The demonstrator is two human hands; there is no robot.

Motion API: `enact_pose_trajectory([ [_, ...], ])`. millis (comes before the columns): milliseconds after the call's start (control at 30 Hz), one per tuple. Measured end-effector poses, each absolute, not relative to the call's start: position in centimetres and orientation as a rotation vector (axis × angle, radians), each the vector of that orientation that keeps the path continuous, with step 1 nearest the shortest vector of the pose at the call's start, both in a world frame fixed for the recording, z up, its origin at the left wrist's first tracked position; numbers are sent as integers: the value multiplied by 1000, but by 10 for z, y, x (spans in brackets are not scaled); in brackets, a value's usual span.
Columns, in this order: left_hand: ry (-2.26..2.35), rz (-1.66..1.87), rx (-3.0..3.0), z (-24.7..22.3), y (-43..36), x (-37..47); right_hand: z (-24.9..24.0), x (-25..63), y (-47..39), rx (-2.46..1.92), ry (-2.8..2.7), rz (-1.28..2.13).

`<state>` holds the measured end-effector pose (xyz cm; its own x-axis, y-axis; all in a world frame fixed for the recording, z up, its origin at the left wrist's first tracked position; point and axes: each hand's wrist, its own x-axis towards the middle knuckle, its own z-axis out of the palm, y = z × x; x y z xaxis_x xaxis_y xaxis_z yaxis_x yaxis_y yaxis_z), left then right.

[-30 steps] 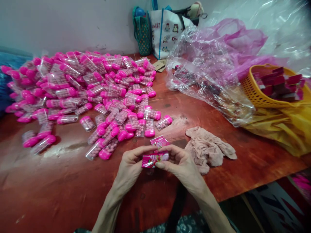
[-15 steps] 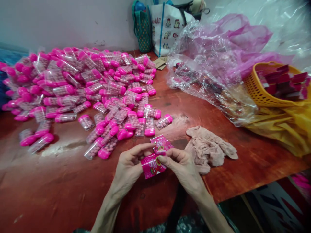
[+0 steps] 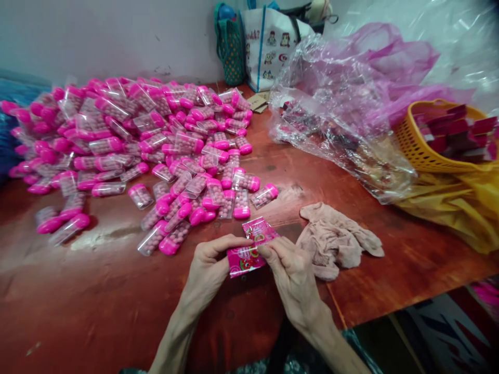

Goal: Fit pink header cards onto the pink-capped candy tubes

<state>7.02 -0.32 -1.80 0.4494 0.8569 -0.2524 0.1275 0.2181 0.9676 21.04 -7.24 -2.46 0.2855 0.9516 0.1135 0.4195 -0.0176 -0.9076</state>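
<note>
A folded, glossy pink printed card [image 3: 244, 259] is held between both hands near the front of the table. My left hand [image 3: 212, 262] grips its left side, and my right hand [image 3: 290, 270] pinches it from the right. One panel of the card tilts up beyond my fingertips. Just past the hands lies a big heap of clear containers with pink caps [image 3: 183, 182], filled with small pink balls. To the right of my right hand rests a crumpled beige cloth [image 3: 337, 241].
The red-brown table [image 3: 117, 306] carries crumpled clear and purple plastic [image 3: 346, 98] at the back right. A yellow basket [image 3: 424, 150] of dark pink pieces stands at the right, above yellow plastic [image 3: 456, 202]. A white bag [image 3: 265, 49] and green bag [image 3: 231, 52] stand behind.
My right hand has turned and its fingers have closed in further over the card. The card's two panels now sit closer together, and its lower edge is slightly higher.
</note>
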Motion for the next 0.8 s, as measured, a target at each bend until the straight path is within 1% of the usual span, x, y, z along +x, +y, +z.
enact_pose_trajectory([
  [133,998,632,1306,-16,-3,70,-27,211,-72,-1594,-1348,698],
  [233,1059,731,1276,-15,-1,67,-25,209,-73,-1562,-1373,755],
  [367,1095,907,1079,-16,2,58,-19,209,-70,-1584,-1443,813],
  [433,1113,972,963,-17,4,52,-17,212,-61,-1668,-1513,698],
  [500,1142,1010,877,-16,5,48,-18,218,-45,-1774,-1644,493],
  [633,1152,1044,787,-12,6,44,-28,225,2,-1868,-2118,126],
  [800,1137,1060,717,-9,8,45,-36,230,36,-1802,-2287,-32],
])
